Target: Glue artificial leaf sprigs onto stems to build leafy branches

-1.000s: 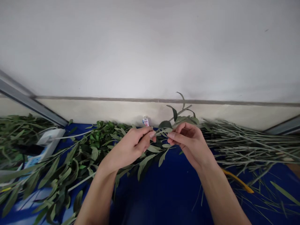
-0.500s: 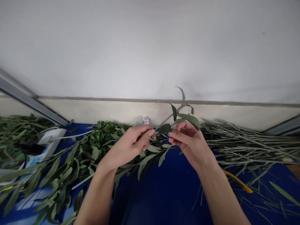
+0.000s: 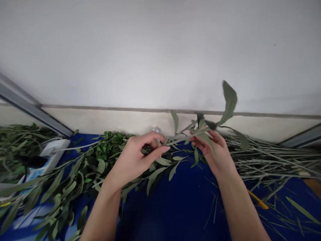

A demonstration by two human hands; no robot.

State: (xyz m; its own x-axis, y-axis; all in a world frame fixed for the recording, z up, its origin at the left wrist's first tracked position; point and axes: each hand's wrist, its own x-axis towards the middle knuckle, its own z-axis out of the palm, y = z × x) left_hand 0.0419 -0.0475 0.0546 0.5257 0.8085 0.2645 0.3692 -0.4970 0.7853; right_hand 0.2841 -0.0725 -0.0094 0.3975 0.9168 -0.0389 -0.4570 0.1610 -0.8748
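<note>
Right hand (image 3: 218, 154) now farther from left hand (image 3: 136, 155); sprig (image 3: 200, 132) between.

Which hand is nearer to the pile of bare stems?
Right. The right hand is by the left end of the bare stems; the left hand is farther left, in front of the leafy branches.

A leafy sprig (image 3: 200, 131), its thin stalks pale and its leaves dull gray-green, slants up to the right between the left hand (image 3: 140, 154) and right hand (image 3: 216, 152), one broad leaf rising above the rest.
</note>
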